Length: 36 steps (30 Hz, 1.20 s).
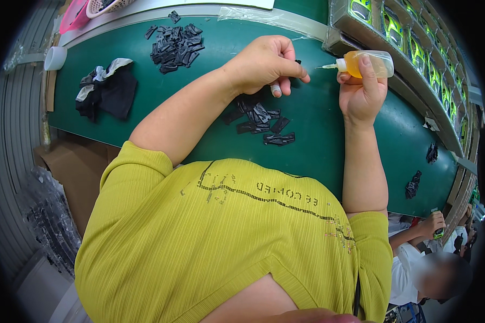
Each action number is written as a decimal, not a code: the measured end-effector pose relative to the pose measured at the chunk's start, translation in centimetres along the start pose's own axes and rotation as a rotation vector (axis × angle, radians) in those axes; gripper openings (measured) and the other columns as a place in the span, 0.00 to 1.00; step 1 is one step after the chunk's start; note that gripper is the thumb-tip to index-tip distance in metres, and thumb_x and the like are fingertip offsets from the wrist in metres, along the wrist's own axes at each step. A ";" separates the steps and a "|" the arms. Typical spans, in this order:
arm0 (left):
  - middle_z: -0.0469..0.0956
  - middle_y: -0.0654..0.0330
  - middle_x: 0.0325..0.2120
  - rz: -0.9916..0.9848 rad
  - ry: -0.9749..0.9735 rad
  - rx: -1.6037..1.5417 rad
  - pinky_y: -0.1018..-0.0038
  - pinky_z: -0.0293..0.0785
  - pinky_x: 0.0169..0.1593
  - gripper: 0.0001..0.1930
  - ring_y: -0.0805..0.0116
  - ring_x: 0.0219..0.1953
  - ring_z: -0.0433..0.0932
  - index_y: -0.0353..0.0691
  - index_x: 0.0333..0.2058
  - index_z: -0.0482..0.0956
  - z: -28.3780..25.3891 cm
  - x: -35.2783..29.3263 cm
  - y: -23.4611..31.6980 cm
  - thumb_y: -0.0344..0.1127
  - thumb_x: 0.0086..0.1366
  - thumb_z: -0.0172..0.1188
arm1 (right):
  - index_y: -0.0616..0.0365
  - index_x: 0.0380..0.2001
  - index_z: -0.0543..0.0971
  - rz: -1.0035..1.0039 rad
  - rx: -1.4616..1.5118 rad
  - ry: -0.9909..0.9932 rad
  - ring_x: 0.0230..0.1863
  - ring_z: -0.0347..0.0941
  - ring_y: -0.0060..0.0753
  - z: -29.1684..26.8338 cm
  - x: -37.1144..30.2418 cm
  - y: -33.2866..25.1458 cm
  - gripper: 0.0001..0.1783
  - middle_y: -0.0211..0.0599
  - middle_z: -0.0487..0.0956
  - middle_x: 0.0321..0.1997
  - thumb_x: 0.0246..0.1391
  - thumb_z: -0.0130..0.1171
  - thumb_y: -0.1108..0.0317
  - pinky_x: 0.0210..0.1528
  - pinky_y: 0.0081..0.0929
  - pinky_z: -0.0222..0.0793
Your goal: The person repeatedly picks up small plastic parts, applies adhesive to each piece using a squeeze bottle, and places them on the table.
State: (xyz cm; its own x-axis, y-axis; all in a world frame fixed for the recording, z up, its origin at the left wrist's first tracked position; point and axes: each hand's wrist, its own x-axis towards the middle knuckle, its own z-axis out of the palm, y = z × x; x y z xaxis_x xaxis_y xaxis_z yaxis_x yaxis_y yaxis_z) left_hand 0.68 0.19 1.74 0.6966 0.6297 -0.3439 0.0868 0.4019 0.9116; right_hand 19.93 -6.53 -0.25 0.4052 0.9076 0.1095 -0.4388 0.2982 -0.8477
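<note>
My left hand (269, 65) is closed in a pinch above the green table, with a small black piece (298, 62) showing at its fingertips. One of its fingers wears a pale wrap at the tip. In my right hand (362, 94) is a squeeze bottle (380, 63) of amber liquid, lying sideways. Its thin needle tip points left toward the black piece, a short gap apart. Just below my left hand lies a small heap of flat black plastic pieces (261, 117). A larger pile of similar black pieces (178, 47) sits farther back on the left.
A crumpled black and grey cloth (113, 89) lies on the table's left. Along the right stands a cardboard tray (415, 70) holding bright green and black items. Small black bunches (413, 184) lie near the right edge. Another person (415, 269) sits at lower right.
</note>
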 end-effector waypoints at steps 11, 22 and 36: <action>0.77 0.53 0.29 -0.022 0.040 -0.005 0.82 0.73 0.26 0.11 0.71 0.25 0.79 0.30 0.38 0.72 0.5 0.2 -0.6 0.28 0.58 0.58 | 0.59 0.35 0.74 -0.082 -0.055 -0.014 0.28 0.73 0.27 0.0 -0.2 -0.2 0.08 0.35 0.77 0.31 0.52 0.58 0.69 0.23 0.21 0.67; 0.78 0.53 0.30 -0.017 0.030 0.101 0.81 0.75 0.31 0.15 0.71 0.27 0.79 0.28 0.44 0.72 0.7 0.1 -0.4 0.27 0.58 0.57 | 0.62 0.35 0.73 -0.256 -0.380 -0.124 0.25 0.74 0.23 0.6 -0.6 -0.1 0.11 0.35 0.78 0.30 0.50 0.62 0.69 0.24 0.17 0.71; 0.78 0.52 0.31 -0.028 0.017 0.130 0.81 0.74 0.32 0.16 0.70 0.27 0.79 0.27 0.44 0.72 0.8 0.1 -0.4 0.28 0.58 0.57 | 0.61 0.35 0.73 -0.272 -0.429 -0.153 0.28 0.75 0.22 0.7 -0.6 0.1 0.12 0.34 0.78 0.32 0.50 0.64 0.69 0.26 0.16 0.73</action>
State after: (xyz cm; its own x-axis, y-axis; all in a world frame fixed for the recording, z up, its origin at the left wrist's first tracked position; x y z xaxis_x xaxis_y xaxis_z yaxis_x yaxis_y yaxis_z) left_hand 1.27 -0.45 1.49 0.6804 0.6312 -0.3723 0.1980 0.3309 0.9227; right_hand 19.12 -6.83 -0.02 0.3227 0.8568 0.4021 0.0465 0.4099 -0.9109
